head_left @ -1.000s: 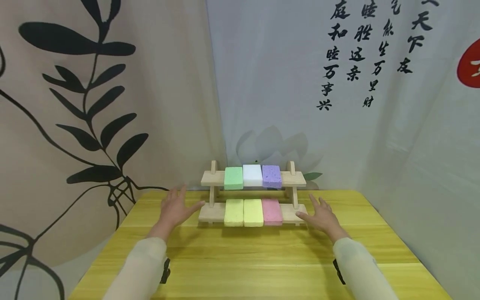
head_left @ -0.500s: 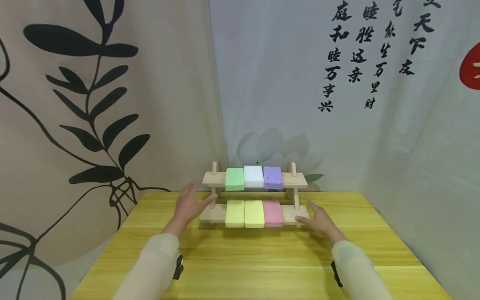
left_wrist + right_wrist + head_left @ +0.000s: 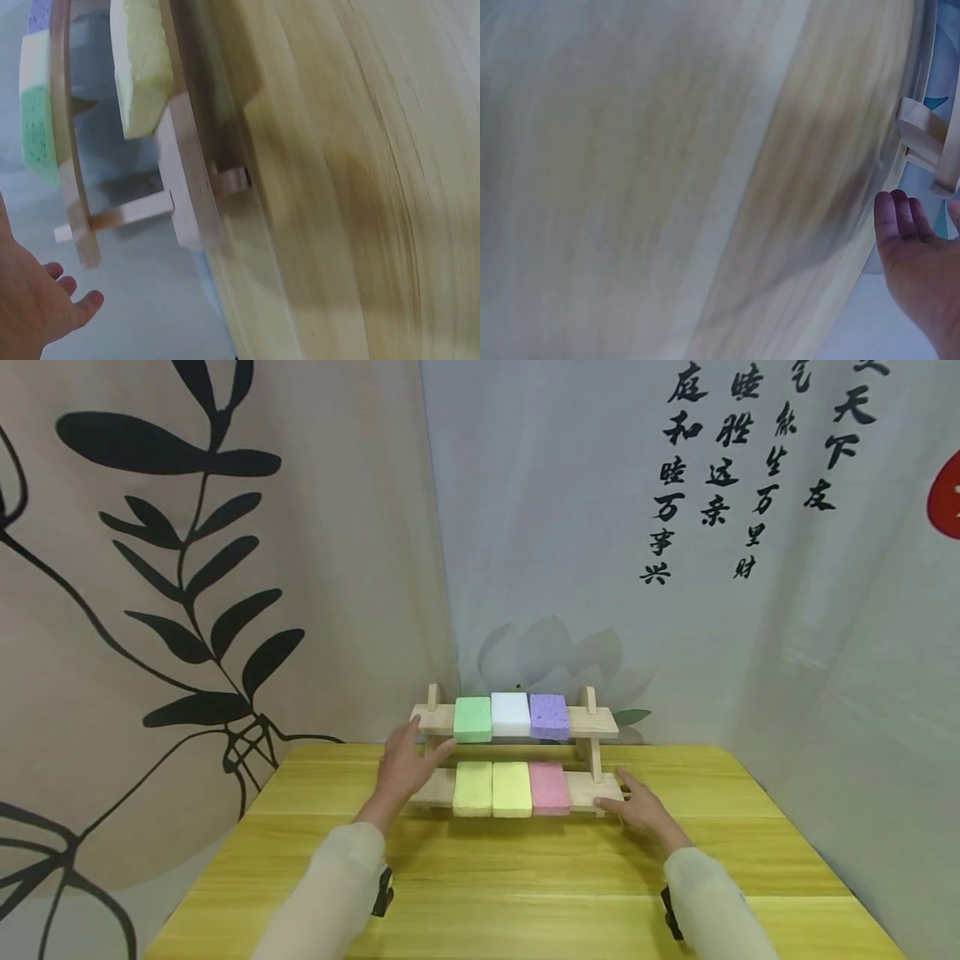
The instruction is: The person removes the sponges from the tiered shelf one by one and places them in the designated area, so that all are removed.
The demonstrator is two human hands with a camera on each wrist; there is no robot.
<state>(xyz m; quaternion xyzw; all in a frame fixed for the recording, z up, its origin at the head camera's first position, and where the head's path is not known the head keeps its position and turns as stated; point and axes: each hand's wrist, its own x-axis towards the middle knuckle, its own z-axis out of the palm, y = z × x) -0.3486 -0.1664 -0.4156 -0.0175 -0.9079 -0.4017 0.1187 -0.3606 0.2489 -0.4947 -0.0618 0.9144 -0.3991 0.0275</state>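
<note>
A two-tier wooden rack (image 3: 592,722) stands near the table's back edge. On its upper shelf sit a green sponge (image 3: 472,719), a white sponge (image 3: 510,715) and a purple sponge (image 3: 549,717). Below are two yellow sponges, the left yellow sponge (image 3: 473,789) and the right yellow sponge (image 3: 512,789), beside a pink sponge (image 3: 549,788). My left hand (image 3: 403,768), fingers spread, overlaps the rack's left end in the head view; the left wrist view has it beside the upper shelf's end (image 3: 88,251). My right hand (image 3: 639,803) is at the lower shelf's right end, its thumb overlapping the corner.
The rack stands on a yellow wood-grain table (image 3: 480,885). Close behind hangs a pale curtain (image 3: 360,610) printed with dark leaves and characters. A further stretch of pale cloth (image 3: 862,710) borders the table's right side.
My left hand has moved right and slightly up to the rack's left end. The right hand has closed in slightly on the lower shelf's right end. The sponges keep their places on the rack.
</note>
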